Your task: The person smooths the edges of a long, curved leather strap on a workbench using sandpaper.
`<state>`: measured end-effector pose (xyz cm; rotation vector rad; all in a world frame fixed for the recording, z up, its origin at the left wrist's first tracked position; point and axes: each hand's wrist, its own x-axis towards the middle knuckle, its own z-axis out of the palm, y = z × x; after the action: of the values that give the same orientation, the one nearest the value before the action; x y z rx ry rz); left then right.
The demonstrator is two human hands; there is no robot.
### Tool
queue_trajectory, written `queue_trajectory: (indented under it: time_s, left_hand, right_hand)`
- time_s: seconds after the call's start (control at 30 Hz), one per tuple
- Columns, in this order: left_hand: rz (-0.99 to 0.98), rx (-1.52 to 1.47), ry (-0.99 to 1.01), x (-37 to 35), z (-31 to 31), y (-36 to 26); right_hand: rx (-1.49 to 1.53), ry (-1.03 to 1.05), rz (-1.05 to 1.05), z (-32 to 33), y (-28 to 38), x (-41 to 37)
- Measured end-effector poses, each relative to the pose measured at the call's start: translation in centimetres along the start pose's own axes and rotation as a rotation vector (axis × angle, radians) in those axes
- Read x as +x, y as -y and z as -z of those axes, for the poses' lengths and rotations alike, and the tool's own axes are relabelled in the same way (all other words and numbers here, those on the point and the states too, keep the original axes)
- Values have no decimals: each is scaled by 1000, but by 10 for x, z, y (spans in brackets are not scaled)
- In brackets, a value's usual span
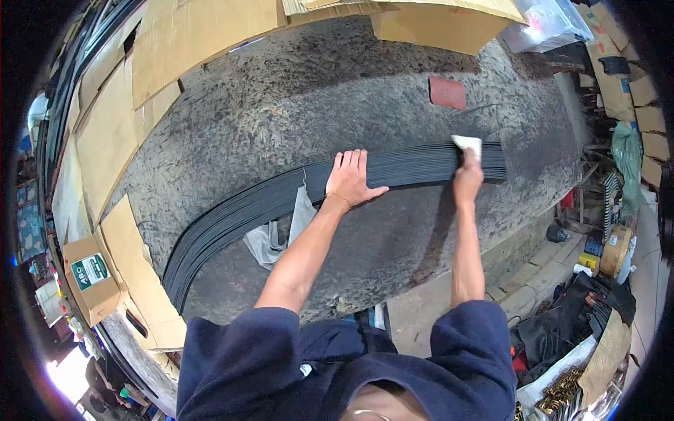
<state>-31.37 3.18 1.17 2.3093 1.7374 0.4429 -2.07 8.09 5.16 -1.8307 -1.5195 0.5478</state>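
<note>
A long bundle of thin black strips lies side by side across the dark, scuffed work surface, curving down toward the left. My left hand rests flat on the strips near their middle, thumb stretched out to the right. Close to their squared right end, my right hand is closed on a pale cream flat piece, slightly blurred. I cannot make out what kind of piece it is. A grey cloth sits against the lower edge of the strips, left of my left forearm. A reddish-brown square piece lies beyond the bundle.
Cardboard sheets line the far and left edges. An open cardboard box stands at the left, and a clear plastic bin at the far right. Black material and brass-coloured metal parts lie at the lower right.
</note>
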Motion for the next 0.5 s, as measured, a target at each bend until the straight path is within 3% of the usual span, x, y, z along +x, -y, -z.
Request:
queue_trajectory:
  time_s: [0.07,0.13,0.2,0.27,0.33,0.37,0.4,0.5]
  left_hand:
    - [11,-4,15,1,2,-1]
    - [20,2,25,0,2,-2]
    - [0,30,34,0,0,2]
    - [2,-4,25,-1,-1,4]
    - [-53,-24,-61,-3,-7,10]
    - [-77,13,-51,-7,-7,16]
    - [-74,11,-57,-13,9,22]
    - [98,138,111,-57,58,60]
  right_hand:
    - [-245,-146,-11,-25,-29,-5]
    - [-323,-28,383,-66,19,-40]
    - [-209,183,527,-110,37,-87]
    - [-258,167,593,-81,25,-70]
    - [-314,-6,421,-32,1,-42]
    - [-224,-5,134,-13,-12,-29]
    - [-365,-210,217,-18,-50,-29]
    - [-459,-268,272,-32,-63,-29]
